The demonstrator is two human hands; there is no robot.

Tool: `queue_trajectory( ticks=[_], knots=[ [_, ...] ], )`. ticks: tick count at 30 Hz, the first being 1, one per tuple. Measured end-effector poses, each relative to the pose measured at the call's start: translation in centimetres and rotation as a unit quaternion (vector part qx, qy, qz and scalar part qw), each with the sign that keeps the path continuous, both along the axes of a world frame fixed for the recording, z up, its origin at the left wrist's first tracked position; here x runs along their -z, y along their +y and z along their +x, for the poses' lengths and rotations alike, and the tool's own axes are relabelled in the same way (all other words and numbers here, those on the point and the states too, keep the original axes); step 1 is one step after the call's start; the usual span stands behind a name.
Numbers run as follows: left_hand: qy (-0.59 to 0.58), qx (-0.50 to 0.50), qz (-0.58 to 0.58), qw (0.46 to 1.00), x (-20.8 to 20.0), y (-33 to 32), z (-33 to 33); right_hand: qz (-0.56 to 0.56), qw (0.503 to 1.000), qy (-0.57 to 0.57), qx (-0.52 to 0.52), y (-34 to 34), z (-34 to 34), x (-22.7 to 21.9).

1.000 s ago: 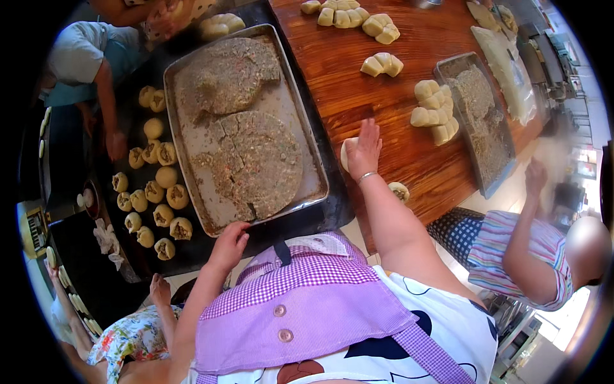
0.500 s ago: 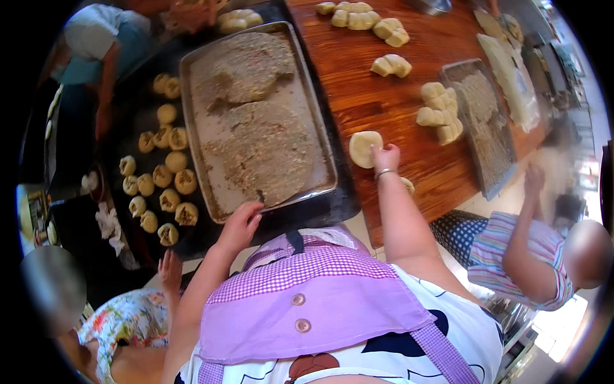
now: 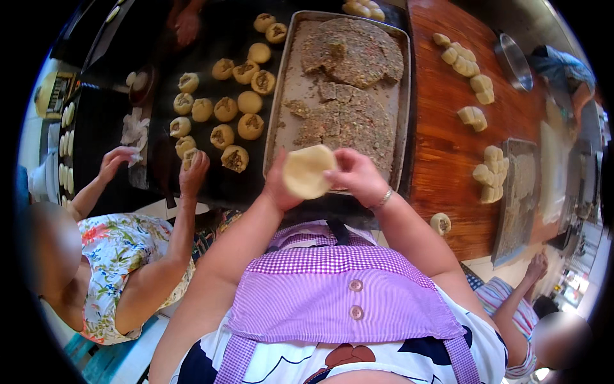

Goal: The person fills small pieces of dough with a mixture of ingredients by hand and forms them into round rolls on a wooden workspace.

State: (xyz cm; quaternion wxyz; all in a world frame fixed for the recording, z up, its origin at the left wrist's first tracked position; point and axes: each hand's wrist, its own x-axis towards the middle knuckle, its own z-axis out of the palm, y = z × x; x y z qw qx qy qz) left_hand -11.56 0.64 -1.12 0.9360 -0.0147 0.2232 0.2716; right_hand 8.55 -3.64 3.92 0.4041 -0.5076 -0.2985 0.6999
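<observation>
A flat, pale dough round (image 3: pixel 308 171) is held up over the near edge of a metal tray (image 3: pixel 271 121). My left hand (image 3: pixel 280 187) supports it from the left, with most of its fingers hidden behind the dough. At the right edge, my right hand (image 3: pixel 359 178) pinches the round between thumb and fingers. Beneath and beyond my hands, the tray carries two mounds of speckled filling (image 3: pixel 348 118), the nearer one cut with straight lines.
Filled buns (image 3: pixel 225 109) stand left of the tray on a black surface, where a co-worker's hand (image 3: pixel 194 171) touches one. Dough pieces (image 3: pixel 491 174) lie in clusters on the wooden table (image 3: pixel 441 150) at right. A second tray (image 3: pixel 511 214) and a metal bowl (image 3: pixel 513 61) are farther right.
My right hand has lifted the dough round from the wooden table and brought it left to the tray. My left hand has left the tray's near edge and now holds the dough too.
</observation>
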Motion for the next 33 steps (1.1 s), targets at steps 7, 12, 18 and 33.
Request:
queue_trajectory(
  ticks=[7, 12, 18, 33],
  knots=[
    [-0.019, -0.178, -0.034, 0.983, -2.0, 1.3, -7.5, 0.21, 0.876, -0.432, -0.036, 11.0, -1.9, 7.0],
    [0.01, -0.197, -0.047, 0.979, 0.6, -0.2, -10.0, 0.222, 0.687, -0.668, -0.183, 18.1, -3.2, 11.7],
    [0.136, -0.251, -0.102, 0.953, 2.4, -1.7, -11.3, 0.229, 0.702, -0.617, -0.272, 18.2, -6.0, 11.2],
    [0.068, -0.236, -0.012, 0.969, 2.7, 2.1, -10.7, 0.237, 0.83, -0.487, -0.133, 15.6, -8.7, 10.0]
  ],
)
